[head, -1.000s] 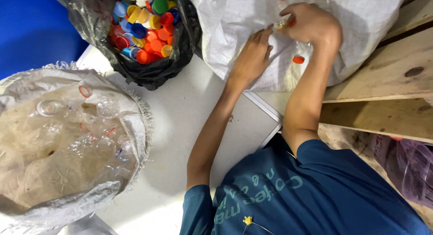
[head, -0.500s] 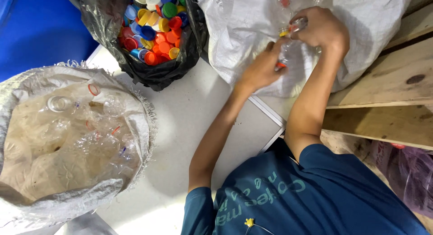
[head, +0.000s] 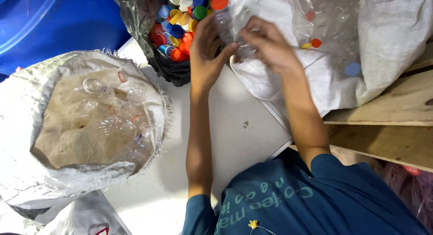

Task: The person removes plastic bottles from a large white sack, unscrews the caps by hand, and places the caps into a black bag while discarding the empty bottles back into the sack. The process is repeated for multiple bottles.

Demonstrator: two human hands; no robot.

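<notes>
While both hands are working close together, the left hand [head: 205, 54] and right hand [head: 266, 47] are clamping a crumpled clear plastic bottle [head: 230, 25] with an orange cap [head: 219, 2] between them. Just beyond the left fingers, a glossy black bag [head: 149, 32] is holding round caps of many colours. Behind the right hand, a coarse white woven sack [head: 388, 32] is sagging over pale wooden planks [head: 388, 104]. Well off to the left, another frayed woven sack [head: 27, 126] is holding flattened transparent bottles, standing on a smooth white surface [head: 234, 126].
</notes>
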